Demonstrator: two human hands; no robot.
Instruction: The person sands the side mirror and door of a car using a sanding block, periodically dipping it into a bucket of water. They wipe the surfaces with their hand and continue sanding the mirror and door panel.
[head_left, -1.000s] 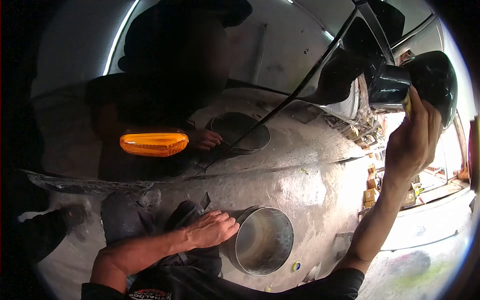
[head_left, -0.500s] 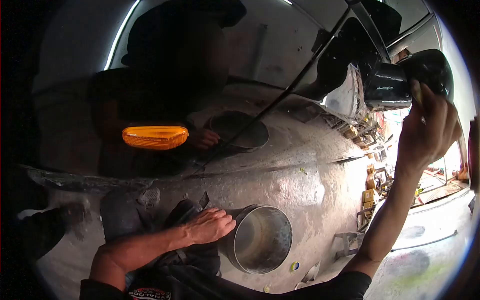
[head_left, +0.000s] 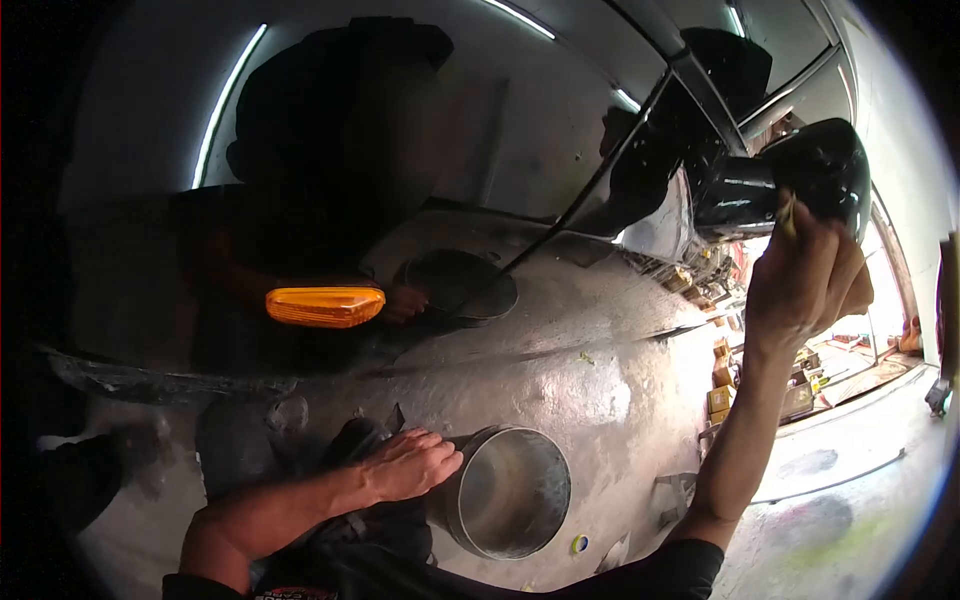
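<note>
Up at the right, my right hand [head_left: 808, 280] is raised to the black side mirror [head_left: 815, 175] of a car. Its fingers pinch a small thin yellowish piece [head_left: 789, 215] against the mirror's lower part; its kind is too small and dark to tell. Low in the middle, my left hand [head_left: 412, 464] lies at my knee with its fingers curled in and nothing showing in them. Its knuckles come close to the rim of a round metal bucket [head_left: 515, 492]. Ahead is the glossy black car panel [head_left: 480, 345], with an orange side marker lamp [head_left: 326, 307] on it.
A small yellow-rimmed roll [head_left: 580, 544] lies on the concrete floor right of the bucket. Several boxes [head_left: 718, 400] stand farther back at the right. A pale panel [head_left: 830, 500] with grey and greenish patches is at the lower right. The black panel mirrors my body and the bucket.
The view has shifted, so the mirror and my right hand appear farther left and lower. My right hand stays at the mirror's underside, still pinching the piece. My left hand keeps its place by the bucket.
</note>
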